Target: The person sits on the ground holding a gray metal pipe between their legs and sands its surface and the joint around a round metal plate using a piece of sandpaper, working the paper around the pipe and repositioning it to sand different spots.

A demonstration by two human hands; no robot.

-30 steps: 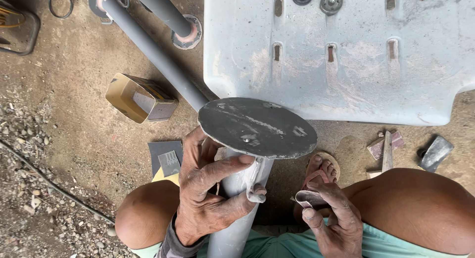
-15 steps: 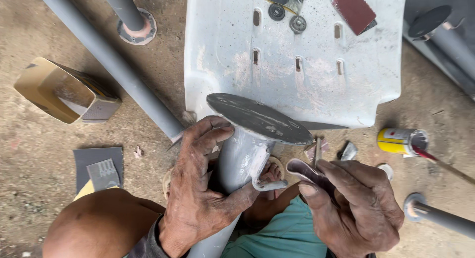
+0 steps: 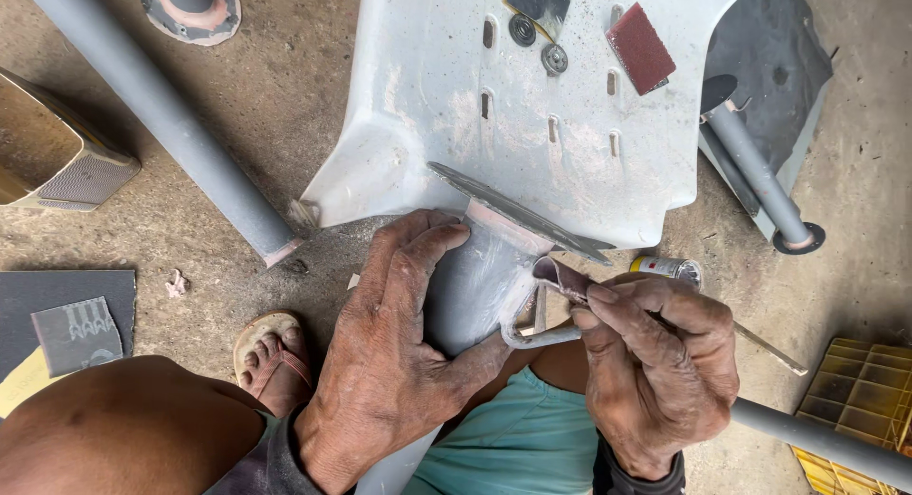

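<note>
A: Gripping the grey metal post [image 3: 475,286] — left hand [image 3: 399,362] is wrapped round it, fingers curled over the top side, thumb underneath. A second ago the round plate faced up at the camera; now the flat round plate [image 3: 518,215] at the post's far end shows edge-on. So the post has been tipped or the head has moved, can't say which.

B: Right hand?

A: Right hand [image 3: 655,371] was off to the side holding the strip, now it's pinched shut on a small folded strip of sandpaper [image 3: 560,278], pressed at the bent wire loop [image 3: 532,333] welded on the post, just right of the left thumb. Looks like sanding has shifted to that loop and the joint under the plate, my guess.

B: How does the post look?

A: Dull grey primer, rubbed pale and patchy near the plate, a pinkish band right under the plate edge. It lies across the person's lap, plate end pointing away from the hands.

B: Around it?

A: White moulded seat shell [image 3: 532,124] just beyond the plate, with a red-brown sanding block [image 3: 639,47] and two washers [image 3: 537,44] on it. Another grey tube [image 3: 161,115] far left of the left hand, small tube of filler [image 3: 665,267] behind the right knuckles.
</note>
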